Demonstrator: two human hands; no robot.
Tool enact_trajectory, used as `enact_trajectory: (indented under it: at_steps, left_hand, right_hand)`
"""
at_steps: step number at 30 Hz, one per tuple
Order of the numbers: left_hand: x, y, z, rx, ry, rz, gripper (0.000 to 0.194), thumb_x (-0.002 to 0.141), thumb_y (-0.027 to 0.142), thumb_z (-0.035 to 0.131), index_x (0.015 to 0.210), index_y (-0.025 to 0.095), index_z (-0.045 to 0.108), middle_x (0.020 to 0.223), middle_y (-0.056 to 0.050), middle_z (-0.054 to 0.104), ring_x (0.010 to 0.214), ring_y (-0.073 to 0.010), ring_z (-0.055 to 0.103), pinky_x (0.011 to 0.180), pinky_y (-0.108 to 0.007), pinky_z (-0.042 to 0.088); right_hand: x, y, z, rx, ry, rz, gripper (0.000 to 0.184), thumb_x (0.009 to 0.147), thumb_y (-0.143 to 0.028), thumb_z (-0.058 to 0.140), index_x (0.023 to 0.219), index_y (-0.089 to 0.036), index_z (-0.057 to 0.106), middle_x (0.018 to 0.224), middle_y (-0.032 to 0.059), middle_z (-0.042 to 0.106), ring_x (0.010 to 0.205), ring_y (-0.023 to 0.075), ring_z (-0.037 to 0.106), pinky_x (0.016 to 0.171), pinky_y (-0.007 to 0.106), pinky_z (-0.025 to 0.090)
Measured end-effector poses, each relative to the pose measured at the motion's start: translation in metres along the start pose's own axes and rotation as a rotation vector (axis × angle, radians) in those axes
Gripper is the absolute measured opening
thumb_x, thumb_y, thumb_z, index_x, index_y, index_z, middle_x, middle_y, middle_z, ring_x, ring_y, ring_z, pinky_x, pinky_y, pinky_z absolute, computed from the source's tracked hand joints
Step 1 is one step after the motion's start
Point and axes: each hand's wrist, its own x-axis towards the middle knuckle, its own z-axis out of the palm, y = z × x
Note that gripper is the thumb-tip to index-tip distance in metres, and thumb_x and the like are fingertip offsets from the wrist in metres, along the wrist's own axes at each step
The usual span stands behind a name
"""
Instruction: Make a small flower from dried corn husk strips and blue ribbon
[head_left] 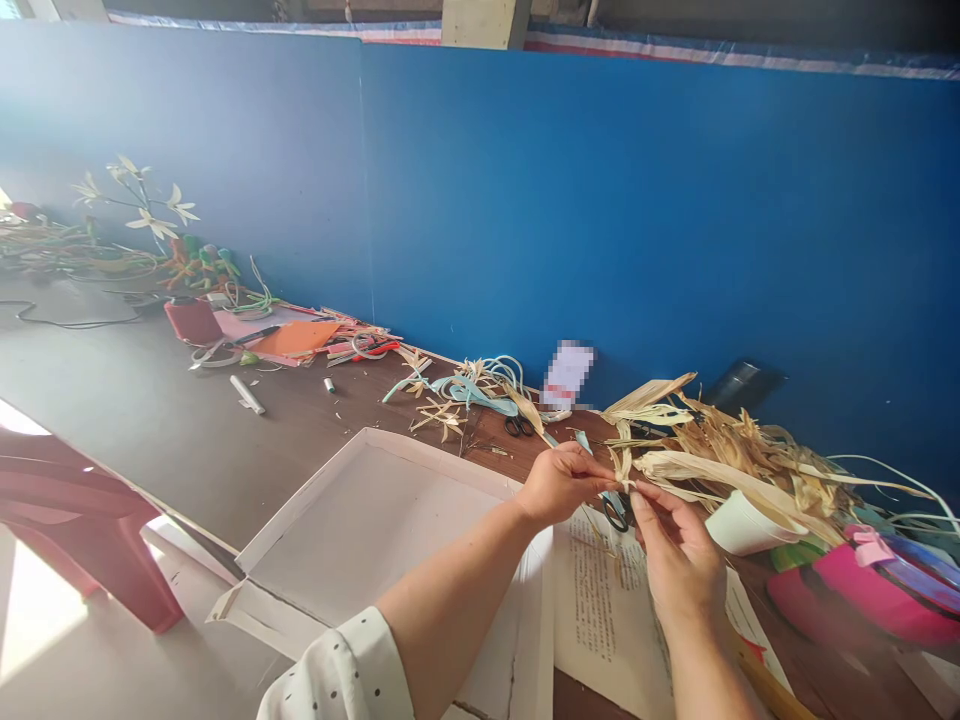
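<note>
My left hand (564, 484) and my right hand (679, 545) meet over the table, pinching a small pale flower of dried corn husk (623, 462) between their fingertips. Its narrow petals point up, and thin strands hang below. Dark scissors (616, 510) lie just behind and below the fingers. Under my right hand is a printed sheet (600, 600). A heap of dried corn husks (750, 450) spreads to the right of the hands. Similar small husk flowers (444, 418) lie on the table to the left.
A shallow white box lid (360, 520) lies left of my arms. At right stand a white cup (754, 525) and a pink bag (840, 595). Farther left are a spool of red thread (193, 322), orange paper (298, 338) and a red plastic stool (75, 510). A blue partition (637, 220) stands behind.
</note>
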Motion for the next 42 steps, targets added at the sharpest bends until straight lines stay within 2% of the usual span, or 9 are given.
enact_trajectory:
  at_steps: [6,10,14,20,25,28,31,37,42]
  left_hand:
    - [-0.001,-0.004,0.001,0.047,0.022,0.038,0.023,0.068,0.035,0.074,0.08,0.016,0.075,0.076,-0.004,0.062,0.074,-0.0116,0.058,0.069,-0.023,0.05]
    - [-0.004,-0.007,0.002,-0.001,-0.06,-0.063,0.026,0.07,0.035,0.072,0.084,0.014,0.074,0.076,-0.005,0.067,0.069,-0.012,0.06,0.066,-0.023,0.049]
    - [-0.005,-0.011,0.003,-0.017,-0.106,-0.144,0.03,0.071,0.037,0.07,0.089,0.013,0.074,0.075,-0.005,0.069,0.066,-0.0114,0.06,0.067,-0.023,0.049]
    - [-0.005,-0.011,0.003,-0.039,-0.097,-0.162,0.03,0.068,0.037,0.072,0.085,0.012,0.074,0.071,-0.005,0.068,0.063,-0.0105,0.058,0.064,-0.023,0.048]
    - [-0.005,-0.003,0.004,-0.088,-0.065,-0.205,0.033,0.066,0.038,0.073,0.083,0.01,0.074,0.069,-0.006,0.067,0.06,-0.0106,0.057,0.059,-0.022,0.047]
    - [-0.005,-0.004,0.004,-0.047,-0.083,-0.195,0.031,0.068,0.036,0.071,0.086,0.011,0.073,0.071,-0.006,0.068,0.062,-0.0113,0.058,0.062,-0.023,0.048]
    - [-0.006,-0.006,0.003,0.13,-0.12,-0.117,0.024,0.072,0.033,0.067,0.088,0.015,0.074,0.077,-0.004,0.07,0.069,-0.0125,0.061,0.067,-0.023,0.048]
    - [-0.007,-0.004,0.001,0.376,-0.161,-0.007,0.02,0.077,0.028,0.062,0.091,0.021,0.074,0.084,-0.001,0.071,0.078,-0.0124,0.063,0.072,-0.02,0.046]
    - [-0.008,-0.003,0.002,0.381,-0.146,-0.071,0.022,0.077,0.027,0.06,0.092,0.021,0.074,0.08,0.0,0.071,0.074,-0.0121,0.063,0.067,-0.019,0.046]
  right_hand:
    - [-0.004,-0.003,0.0,0.02,0.055,-0.113,0.04,0.071,-0.047,0.07,0.099,-0.019,0.065,0.088,0.0064,0.066,0.073,0.0184,0.06,0.064,0.029,0.048]
    - [-0.008,-0.006,0.002,-0.008,0.036,-0.201,0.043,0.075,-0.044,0.067,0.11,-0.02,0.062,0.088,0.0057,0.064,0.064,0.014,0.056,0.06,0.027,0.047]
    - [-0.01,-0.01,0.001,-0.129,-0.009,-0.321,0.037,0.079,-0.04,0.065,0.111,-0.021,0.063,0.069,0.0,0.059,0.054,0.012,0.05,0.057,0.025,0.046]
    - [-0.007,-0.01,-0.002,-0.209,0.003,-0.474,0.019,0.082,-0.037,0.061,0.092,-0.021,0.065,0.09,0.0049,0.064,0.064,0.0131,0.055,0.062,0.026,0.046]
    - [-0.008,-0.007,-0.002,-0.199,-0.007,-0.411,0.021,0.081,-0.04,0.061,0.089,-0.021,0.064,0.084,0.0039,0.063,0.061,0.0133,0.054,0.06,0.026,0.045]
    - [-0.01,-0.007,-0.001,-0.102,-0.022,-0.291,0.033,0.078,-0.04,0.066,0.104,-0.021,0.06,0.079,0.0019,0.06,0.055,0.0117,0.05,0.055,0.025,0.044]
    - [-0.011,-0.007,0.0,-0.079,-0.054,-0.285,0.049,0.076,-0.04,0.068,0.12,-0.023,0.055,0.091,0.0031,0.058,0.054,0.0095,0.047,0.055,0.025,0.044]
    - [-0.008,-0.009,-0.001,-0.243,-0.009,-0.476,0.022,0.082,-0.035,0.063,0.1,-0.023,0.066,0.09,0.0031,0.06,0.06,0.0113,0.05,0.062,0.027,0.045]
    - [-0.008,-0.017,-0.001,-0.295,-0.017,-0.647,0.014,0.084,-0.03,0.061,0.093,-0.023,0.069,0.089,0.004,0.06,0.07,0.0145,0.055,0.068,0.029,0.045]
